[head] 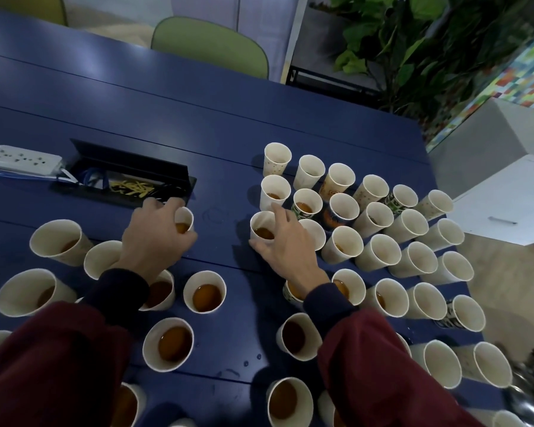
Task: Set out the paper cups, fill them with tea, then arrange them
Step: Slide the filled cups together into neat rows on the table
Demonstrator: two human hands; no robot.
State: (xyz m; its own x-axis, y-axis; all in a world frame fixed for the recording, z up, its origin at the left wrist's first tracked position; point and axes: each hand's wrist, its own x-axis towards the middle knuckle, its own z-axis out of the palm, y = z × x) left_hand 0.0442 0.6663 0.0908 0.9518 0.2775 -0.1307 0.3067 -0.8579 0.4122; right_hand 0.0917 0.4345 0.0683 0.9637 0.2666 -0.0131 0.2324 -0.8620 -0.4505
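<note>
Arranging step, I'd judge (most cups already hold tea). Left hand [158,241]: fingers curled round a tea cup [185,221] beside the cable box [124,177]. Right hand [285,246]: fingers gripping the rim of a second cup [262,227] at the left edge of the cup block [379,251]. Next: carry both level and place them gently on the tabletop [216,134]; tea slops easily.

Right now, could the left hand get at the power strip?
Probably, though not at once: the left hand grips a cup. Freed, it would cross only bare table and the low cable box to the power strip, a long stretch.
</note>
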